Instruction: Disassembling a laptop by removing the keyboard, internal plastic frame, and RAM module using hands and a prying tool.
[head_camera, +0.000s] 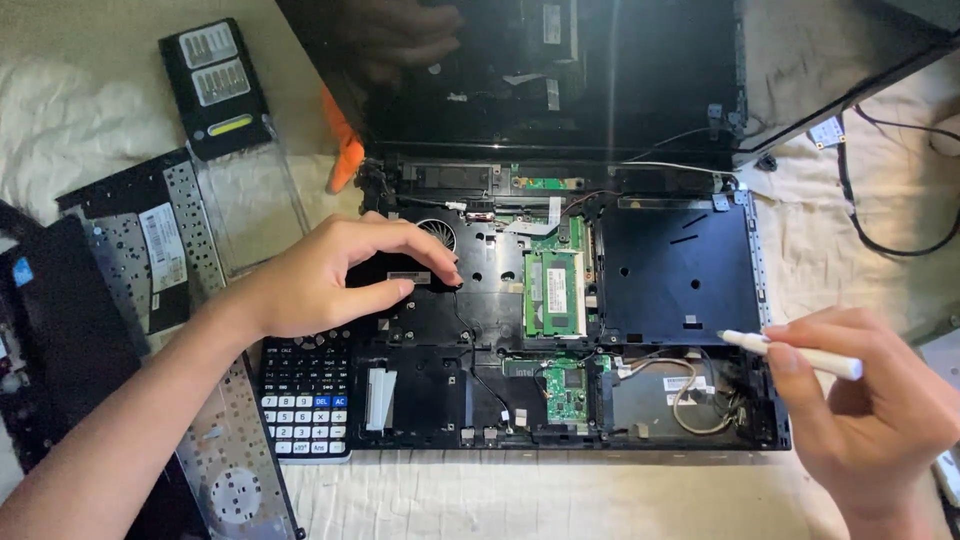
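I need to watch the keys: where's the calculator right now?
In the head view the calculator lies lower left, tight against the opened laptop base's left edge, just under the left hand and partly over a perforated metal panel.

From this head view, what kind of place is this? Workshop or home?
Probably a home repair spot, not a workshop: the opened laptop lies on a cream cloth, with a screwdriver bit case, a calculator and a removed keyboard panel laid loosely beside it.
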